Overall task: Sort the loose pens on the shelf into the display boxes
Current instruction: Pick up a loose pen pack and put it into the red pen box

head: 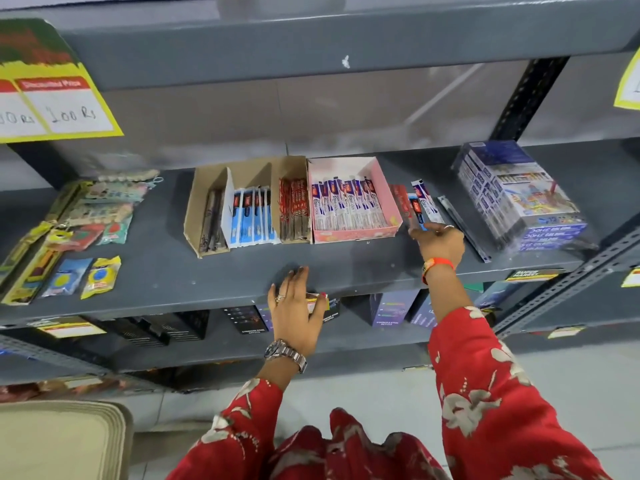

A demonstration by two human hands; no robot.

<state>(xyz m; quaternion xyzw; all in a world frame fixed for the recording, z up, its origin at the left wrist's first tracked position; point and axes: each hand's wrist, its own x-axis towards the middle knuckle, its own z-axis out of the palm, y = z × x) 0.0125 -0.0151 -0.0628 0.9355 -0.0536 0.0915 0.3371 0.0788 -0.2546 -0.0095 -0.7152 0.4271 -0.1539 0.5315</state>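
A brown cardboard display box (pixel 198 202) with dividers holds dark pens, blue-packed pens (pixel 251 216) and red-packed pens (pixel 293 211). Beside it a pink box (pixel 388 188) is filled with white and blue pen packs. Loose pen packs (pixel 417 199) lie on the grey shelf (pixel 207 282) just right of the pink box, and a clear-packed pen (pixel 462 225) lies further right. My right hand (pixel 440 240) rests at the near ends of the loose packs, fingers touching them. My left hand (pixel 299 306) lies flat on the shelf's front edge, fingers apart, over a price label.
A plastic-wrapped stack of blue boxes (pixel 519 195) stands at the shelf's right end. Packets of small goods (pixel 69 233) lie at the left. A yellow price card (pixel 52 98) hangs from the upper shelf. Dark boxes fill the shelf below.
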